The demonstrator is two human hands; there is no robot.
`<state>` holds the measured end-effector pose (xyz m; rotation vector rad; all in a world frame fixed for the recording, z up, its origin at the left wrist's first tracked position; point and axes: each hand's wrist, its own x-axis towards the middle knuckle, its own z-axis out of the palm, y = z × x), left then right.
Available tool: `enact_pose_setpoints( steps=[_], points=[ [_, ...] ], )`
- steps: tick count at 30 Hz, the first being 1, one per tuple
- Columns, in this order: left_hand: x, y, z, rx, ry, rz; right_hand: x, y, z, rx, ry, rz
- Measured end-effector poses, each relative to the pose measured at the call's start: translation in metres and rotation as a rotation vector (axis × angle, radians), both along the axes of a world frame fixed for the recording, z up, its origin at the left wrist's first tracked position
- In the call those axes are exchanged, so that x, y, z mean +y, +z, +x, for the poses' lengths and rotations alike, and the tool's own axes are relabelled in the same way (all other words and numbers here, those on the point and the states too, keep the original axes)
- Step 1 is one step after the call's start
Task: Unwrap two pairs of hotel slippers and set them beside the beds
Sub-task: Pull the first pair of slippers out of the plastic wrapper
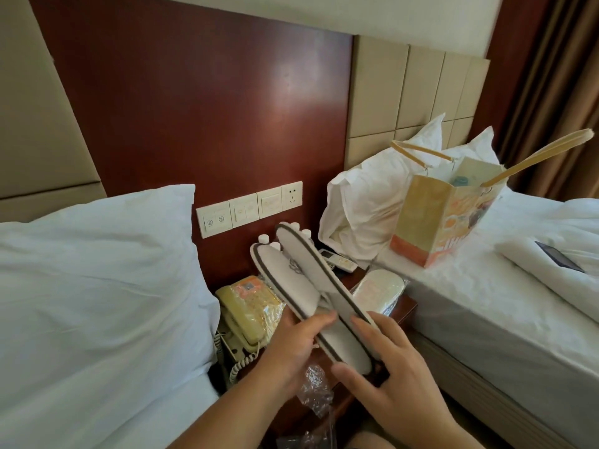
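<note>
Two white slippers with dark trim are fanned apart above the nightstand. My left hand (pixel 296 343) grips the heel of the left slipper (pixel 285 280), whose upper with an embroidered logo faces me. My right hand (pixel 385 367) holds the right slipper (pixel 327 286) by its heel, sole side up. A second pair (pixel 377 288), still in clear wrap, lies on the nightstand's right side. Crumpled clear plastic wrap (pixel 316 393) hangs below my hands.
A wooden nightstand (pixel 406 307) sits between the left bed (pixel 97 303) and the right bed (pixel 486 303). It carries a beige phone (pixel 243 315), small bottles (pixel 264 238) and a remote (pixel 337 259). A paper bag (pixel 444 218) and a dark phone (pixel 557 256) lie on the right bed.
</note>
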<state>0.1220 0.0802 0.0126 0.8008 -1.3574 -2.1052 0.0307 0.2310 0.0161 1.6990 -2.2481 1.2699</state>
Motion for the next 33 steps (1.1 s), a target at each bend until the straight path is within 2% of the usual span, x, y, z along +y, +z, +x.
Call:
enact_pose_setpoints(
  steps=[3,7,12,15,21,23,26,28,33],
  points=[
    [-0.016,-0.019,0.003,-0.088,0.067,-0.055,-0.001,-0.002,-0.002,-0.155,-0.021,-0.041],
    [-0.049,-0.039,0.008,-0.268,0.237,-0.192,-0.009,-0.011,-0.007,-0.261,-0.151,0.028],
    [-0.092,-0.063,0.012,-0.384,0.347,-0.252,-0.023,-0.025,-0.019,-0.408,-0.183,0.079],
    [-0.108,-0.079,0.008,-0.455,0.333,-0.245,-0.035,-0.036,-0.026,-0.522,-0.172,0.104],
    [-0.122,-0.106,-0.004,-0.538,0.159,-0.201,-0.059,-0.052,-0.033,-0.811,-0.161,0.096],
    [-0.120,-0.114,-0.004,-0.641,0.114,-0.304,-0.065,-0.057,-0.034,-0.868,-0.156,0.093],
    [-0.118,-0.129,0.000,-0.911,0.100,-0.631,-0.077,-0.070,-0.034,-0.970,-0.163,0.098],
    [-0.117,-0.137,0.005,-1.015,0.124,-0.760,-0.083,-0.078,-0.030,-1.036,-0.162,0.117],
    [-0.116,-0.141,0.015,-0.925,0.187,-0.742,-0.101,-0.103,-0.012,-1.155,-0.181,0.183]
  ],
)
